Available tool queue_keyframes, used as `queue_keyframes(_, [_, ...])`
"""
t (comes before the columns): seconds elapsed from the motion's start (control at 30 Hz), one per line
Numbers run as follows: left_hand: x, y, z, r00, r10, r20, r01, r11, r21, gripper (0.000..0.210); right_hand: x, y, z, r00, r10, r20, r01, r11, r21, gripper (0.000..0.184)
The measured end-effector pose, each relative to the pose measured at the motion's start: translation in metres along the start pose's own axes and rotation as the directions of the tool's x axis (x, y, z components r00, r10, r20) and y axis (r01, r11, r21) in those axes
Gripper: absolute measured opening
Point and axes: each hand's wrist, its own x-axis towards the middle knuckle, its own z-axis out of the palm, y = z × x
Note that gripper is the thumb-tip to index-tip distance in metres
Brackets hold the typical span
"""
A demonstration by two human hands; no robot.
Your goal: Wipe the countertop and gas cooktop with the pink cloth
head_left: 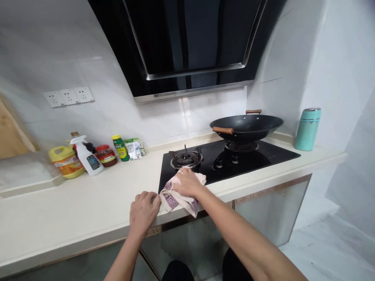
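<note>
My right hand [186, 182] presses a bunched pink and purple cloth [171, 198] onto the front left part of the black glass gas hob [212, 176], its fingers gripping the fabric. One end of the cloth hangs over the counter's front edge. To the left, my left hand [144, 210] rests on the white countertop [105, 203] close to the hob's front left corner. Its fingers are slightly bent, with the thumb apart and nothing visible in them. Just beyond the cloth is the left burner [186, 158], bare of any pan.
A black wok [246, 127] with wooden handles sits on the right burner. Beside the hob stands a turquoise flask [308, 130]. Along the wall at left are a yellow jug [66, 162], a white spray bottle [89, 158], a red-lidded jar [106, 156] and a green bottle [120, 148]. Overhead hangs a black range hood [193, 43].
</note>
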Motion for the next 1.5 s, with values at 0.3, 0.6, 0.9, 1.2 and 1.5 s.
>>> queue_keyframes(0.3, [-0.003, -0.006, 0.006, 0.999, -0.03, -0.022, 0.03, 1.0, 0.003, 0.034, -0.027, 0.019, -0.007, 0.99, -0.136, 0.048, 0.134, 0.99, 0.044, 0.044])
queue_keyframes(0.6, [-0.006, 0.001, 0.005, 0.995, -0.06, -0.078, 0.062, 0.998, 0.016, 0.029, -0.037, 0.049, -0.023, 0.976, 0.211, -0.055, -0.214, 0.975, -0.053, 0.044])
queue_keyframes(0.9, [-0.02, -0.001, 0.015, 0.975, -0.08, -0.207, 0.078, 0.997, -0.018, 0.03, -0.074, -0.034, 0.013, 0.995, -0.037, -0.096, 0.037, 0.999, 0.006, 0.029])
queue_keyframes(1.2, [-0.065, -0.005, 0.056, 0.864, 0.036, -0.502, -0.11, 0.987, -0.119, 0.035, -0.123, 0.061, -0.007, 0.96, 0.16, -0.23, -0.181, 0.981, -0.073, 0.033])
queue_keyframes(1.5, [-0.062, 0.007, 0.059, 0.82, -0.081, -0.566, -0.047, 0.977, -0.207, 0.034, -0.156, 0.121, -0.008, 0.793, 0.33, -0.511, -0.498, 0.836, -0.232, 0.045])
